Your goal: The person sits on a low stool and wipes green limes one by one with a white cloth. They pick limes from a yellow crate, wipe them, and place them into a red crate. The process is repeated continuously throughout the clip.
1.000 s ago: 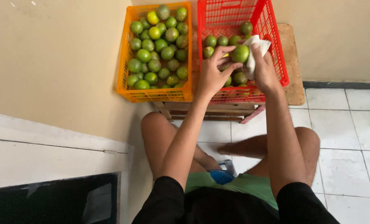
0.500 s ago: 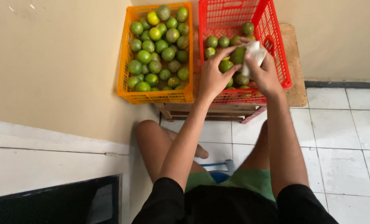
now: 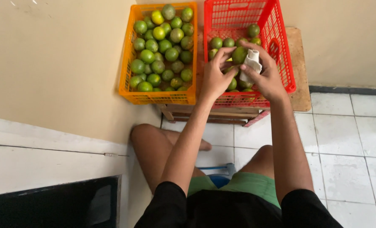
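So the biggest thing here is the low wooden bench (image 3: 301, 63) pushed up against the wall, carrying two plastic crates side by side. The orange crate (image 3: 124, 84) sits at the bench's left end and it's pretty much packed, green limes piled up with a couple of yellowish ones near the far edge. The red crate (image 3: 280, 55) takes the right half, and it's way emptier: limes only along the near side and the middle, with bare mesh showing at the far end.

Both hands are over the red crate's near half. The left hand (image 3: 215, 78) has its fingers wrapped around one green lime (image 3: 239, 55), holding it just above the others. The right hand (image 3: 269, 78) is closed around a bunched-up white cloth (image 3: 251, 65) pressed against that same lime, so the fruit is pinched between fingers and cloth.

Judging by how things lie, I'd say the wiping is well along if the orange crate is the finished pile, with maybe a dozen or so left in the red one. Can't tell for sure which crate is the done one, though.
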